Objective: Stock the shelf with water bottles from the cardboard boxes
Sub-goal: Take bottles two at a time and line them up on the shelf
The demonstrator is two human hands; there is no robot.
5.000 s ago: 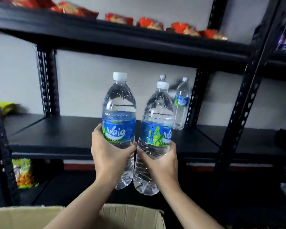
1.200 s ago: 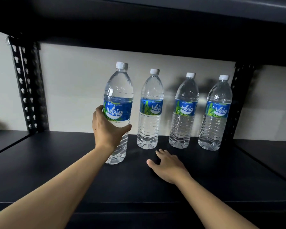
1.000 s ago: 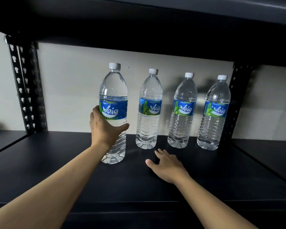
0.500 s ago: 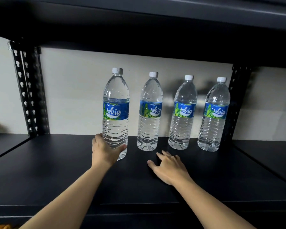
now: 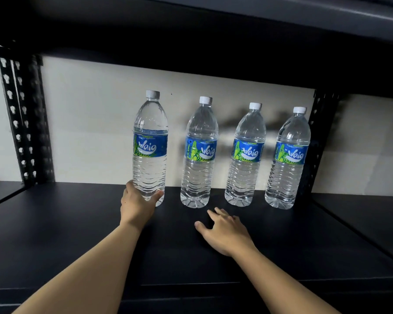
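Observation:
Several clear water bottles with blue-green labels and white caps stand in a row at the back of the black shelf (image 5: pixel 77 223). My left hand (image 5: pixel 136 205) grips the base of the leftmost bottle (image 5: pixel 150 146), which stands upright at the left end of the row. To its right stand a second bottle (image 5: pixel 200 152), a third bottle (image 5: pixel 246 155) and a fourth bottle (image 5: pixel 288 157). My right hand (image 5: pixel 225 232) rests flat on the shelf in front of the second and third bottles, fingers spread, holding nothing. No cardboard box is in view.
A black perforated upright (image 5: pixel 21 118) stands at the back left and another upright (image 5: pixel 315 143) stands just right of the fourth bottle. The shelf above (image 5: pixel 191 41) hangs low over the bottle caps. A pale wall lies behind the row.
My left hand has slid down from the label to the bottle's base and pushed the bottle back into line with the row. My right hand has stayed flat on the shelf.

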